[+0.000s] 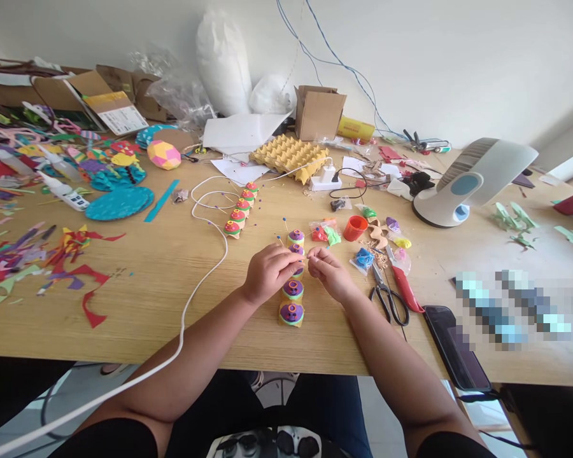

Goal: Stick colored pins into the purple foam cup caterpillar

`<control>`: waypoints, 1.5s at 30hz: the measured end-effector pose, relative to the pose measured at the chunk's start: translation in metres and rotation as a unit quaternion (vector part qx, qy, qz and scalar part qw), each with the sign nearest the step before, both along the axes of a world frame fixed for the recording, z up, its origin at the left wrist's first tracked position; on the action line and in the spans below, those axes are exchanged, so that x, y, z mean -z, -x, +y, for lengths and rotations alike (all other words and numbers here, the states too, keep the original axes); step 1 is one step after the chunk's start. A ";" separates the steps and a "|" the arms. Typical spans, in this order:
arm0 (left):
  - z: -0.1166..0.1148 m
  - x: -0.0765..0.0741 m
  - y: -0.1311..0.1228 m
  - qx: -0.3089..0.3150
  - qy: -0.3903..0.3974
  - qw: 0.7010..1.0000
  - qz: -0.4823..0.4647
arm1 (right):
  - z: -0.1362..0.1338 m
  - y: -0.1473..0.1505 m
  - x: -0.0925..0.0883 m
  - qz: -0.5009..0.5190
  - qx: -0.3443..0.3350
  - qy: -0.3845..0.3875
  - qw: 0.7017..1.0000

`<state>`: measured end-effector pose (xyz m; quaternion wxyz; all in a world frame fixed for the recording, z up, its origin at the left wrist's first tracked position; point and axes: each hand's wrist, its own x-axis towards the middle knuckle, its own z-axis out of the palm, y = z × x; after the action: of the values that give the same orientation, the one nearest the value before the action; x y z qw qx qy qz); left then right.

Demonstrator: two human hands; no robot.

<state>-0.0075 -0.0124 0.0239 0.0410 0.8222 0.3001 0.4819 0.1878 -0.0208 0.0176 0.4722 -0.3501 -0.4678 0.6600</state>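
Note:
A caterpillar made of egg-carton cups [292, 299] with purple and green foam tops lies on the wooden table [172, 280], running toward me. My left hand [266, 272] is closed on one of its middle segments. My right hand [328, 270] pinches something thin beside that segment; I cannot make it out. Two pins with blue heads stick up from the far cup [295, 237]. A second caterpillar with red and green tops [241, 210] lies further back to the left.
Scissors [389, 298], a red-handled cutter [403, 286], an orange cup [354, 228] and small bead bags sit right of my hands. A phone [451, 346] lies at the front edge. A white cable [205, 267] crosses left. Paper scraps [52, 254] cover the left; a fan [468, 181] stands right.

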 end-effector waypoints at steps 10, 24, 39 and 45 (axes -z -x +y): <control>-0.002 0.002 0.000 0.020 -0.033 0.999 0.019 | -0.003 -0.005 0.006 -0.007 -0.063 0.060 0.996; -0.001 0.007 0.000 -0.006 -0.042 0.998 0.047 | 0.001 -0.005 0.004 -0.036 -0.007 0.041 0.998; -0.002 0.001 0.005 -0.023 -0.119 0.989 0.083 | 0.000 -0.003 0.006 -0.053 0.012 0.017 0.998; -0.005 -0.004 0.002 -0.042 -0.072 0.996 0.016 | 0.000 -0.004 0.000 -0.005 0.014 0.034 0.999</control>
<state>-0.0095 -0.0171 0.0277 -0.0435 0.8171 0.2999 0.4904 0.1916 -0.0205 0.0178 0.4668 -0.3758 -0.4423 0.6673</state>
